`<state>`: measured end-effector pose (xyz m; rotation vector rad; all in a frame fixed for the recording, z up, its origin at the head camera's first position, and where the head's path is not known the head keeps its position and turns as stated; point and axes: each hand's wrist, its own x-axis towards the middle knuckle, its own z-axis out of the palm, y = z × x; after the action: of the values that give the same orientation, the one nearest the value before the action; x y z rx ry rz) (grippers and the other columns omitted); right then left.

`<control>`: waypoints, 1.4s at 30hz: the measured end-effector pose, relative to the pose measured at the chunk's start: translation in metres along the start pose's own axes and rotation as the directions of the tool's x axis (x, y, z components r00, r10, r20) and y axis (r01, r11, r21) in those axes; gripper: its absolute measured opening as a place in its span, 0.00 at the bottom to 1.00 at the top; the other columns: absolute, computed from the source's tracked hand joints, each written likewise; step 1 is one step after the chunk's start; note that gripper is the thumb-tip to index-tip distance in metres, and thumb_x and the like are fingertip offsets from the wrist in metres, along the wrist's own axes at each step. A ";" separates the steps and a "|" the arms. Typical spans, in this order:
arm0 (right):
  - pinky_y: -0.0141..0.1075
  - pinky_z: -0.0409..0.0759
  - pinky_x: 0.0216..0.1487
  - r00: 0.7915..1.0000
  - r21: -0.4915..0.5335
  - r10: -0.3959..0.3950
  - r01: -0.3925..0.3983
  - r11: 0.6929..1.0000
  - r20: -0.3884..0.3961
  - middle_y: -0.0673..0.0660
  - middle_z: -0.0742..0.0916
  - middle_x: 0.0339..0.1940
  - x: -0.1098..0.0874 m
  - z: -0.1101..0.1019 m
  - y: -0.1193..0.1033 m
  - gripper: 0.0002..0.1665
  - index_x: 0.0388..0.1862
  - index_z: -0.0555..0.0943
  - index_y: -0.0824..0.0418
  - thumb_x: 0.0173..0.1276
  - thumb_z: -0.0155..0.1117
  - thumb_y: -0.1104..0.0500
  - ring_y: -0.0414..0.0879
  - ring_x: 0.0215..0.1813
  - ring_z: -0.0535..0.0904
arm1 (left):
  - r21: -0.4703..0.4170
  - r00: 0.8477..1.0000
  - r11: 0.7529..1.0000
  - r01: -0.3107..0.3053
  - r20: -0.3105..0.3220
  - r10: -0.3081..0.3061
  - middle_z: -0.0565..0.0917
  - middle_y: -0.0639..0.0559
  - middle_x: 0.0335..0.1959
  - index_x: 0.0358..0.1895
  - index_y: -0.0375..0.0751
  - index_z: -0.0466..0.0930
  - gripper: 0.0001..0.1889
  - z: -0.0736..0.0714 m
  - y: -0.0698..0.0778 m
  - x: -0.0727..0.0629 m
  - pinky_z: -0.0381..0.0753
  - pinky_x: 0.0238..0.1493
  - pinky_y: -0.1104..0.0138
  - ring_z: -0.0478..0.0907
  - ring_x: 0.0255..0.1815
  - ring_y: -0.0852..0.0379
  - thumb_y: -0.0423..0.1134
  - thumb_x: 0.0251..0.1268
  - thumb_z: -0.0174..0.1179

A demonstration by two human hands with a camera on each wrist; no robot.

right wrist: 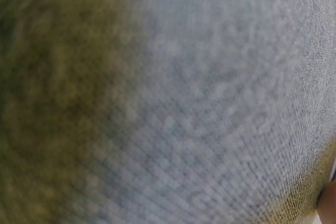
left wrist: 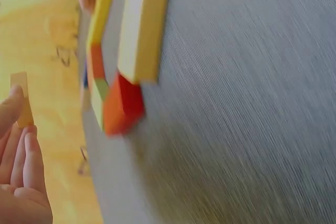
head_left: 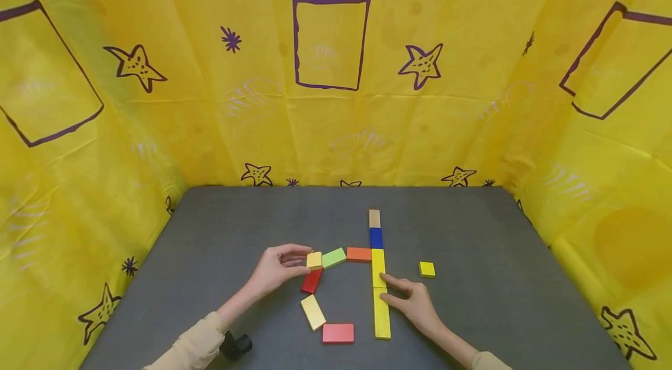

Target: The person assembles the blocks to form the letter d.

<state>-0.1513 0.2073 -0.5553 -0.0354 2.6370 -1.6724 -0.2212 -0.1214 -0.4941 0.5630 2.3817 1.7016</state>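
Note:
My left hand (head_left: 278, 268) pinches a small pale-orange block (left wrist: 22, 100) between thumb and fingers. In the left wrist view it is held off the table, and the head view shows it near a green block (head_left: 333, 258) and a red block (head_left: 312, 281). My right hand (head_left: 417, 303) touches the right side of two yellow blocks laid end to end: index finger at the upper yellow block (head_left: 378, 265), thumb at the lower yellow block (head_left: 382, 317). Little beyond blurred table shows in the right wrist view.
Beyond the yellow blocks, a blue block (head_left: 376, 238) and tan block (head_left: 374, 218) extend the line. An orange block (head_left: 359, 254) joins it leftward. A cream block (head_left: 313, 312) and pink block (head_left: 338, 333) lie nearer. One yellow square block (head_left: 427, 269) sits right on the grey table (head_left: 483, 230).

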 end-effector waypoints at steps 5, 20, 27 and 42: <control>0.44 0.75 0.60 1.000 -0.006 0.012 -0.012 1.000 -0.001 0.49 0.86 0.53 0.000 0.000 0.002 0.27 0.53 0.83 0.49 0.52 0.74 0.51 0.48 0.59 0.80 | -0.050 0.999 0.999 0.008 0.038 -0.006 0.84 0.45 0.49 0.49 0.44 0.82 0.21 0.023 0.016 -0.003 0.81 0.49 0.67 0.83 0.48 0.57 0.40 0.49 0.72; 0.46 0.74 0.60 1.000 -0.013 0.014 -0.014 1.000 0.006 0.48 0.86 0.53 0.000 0.000 0.001 0.27 0.54 0.83 0.49 0.53 0.74 0.51 0.48 0.59 0.79 | -0.060 0.989 0.998 0.002 0.148 0.007 0.85 0.47 0.46 0.47 0.37 0.82 0.19 0.085 0.039 -0.026 0.81 0.48 0.70 0.83 0.45 0.58 0.34 0.48 0.71; 0.47 0.75 0.60 1.000 0.002 0.006 -0.006 1.000 -0.008 0.50 0.86 0.53 -0.001 0.001 -0.001 0.26 0.53 0.83 0.50 0.53 0.74 0.53 0.49 0.59 0.80 | -0.007 0.980 1.000 0.014 0.199 -0.012 0.86 0.51 0.43 0.44 0.39 0.83 0.19 0.103 0.035 -0.034 0.82 0.43 0.73 0.83 0.39 0.66 0.35 0.45 0.73; 0.45 0.76 0.60 1.000 0.000 -0.009 0.009 1.000 -0.009 0.50 0.86 0.52 -0.001 0.000 -0.001 0.26 0.53 0.83 0.51 0.53 0.74 0.52 0.48 0.59 0.80 | 0.351 0.945 0.906 -0.236 0.301 0.129 0.85 0.61 0.36 0.40 0.48 0.84 0.17 0.119 0.026 -0.037 0.77 0.36 0.79 0.78 0.35 0.74 0.37 0.43 0.75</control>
<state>-0.1508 0.2068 -0.5547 -0.0402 2.6474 -1.6786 -0.1414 -0.0244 -0.5131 1.0386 2.5237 1.1162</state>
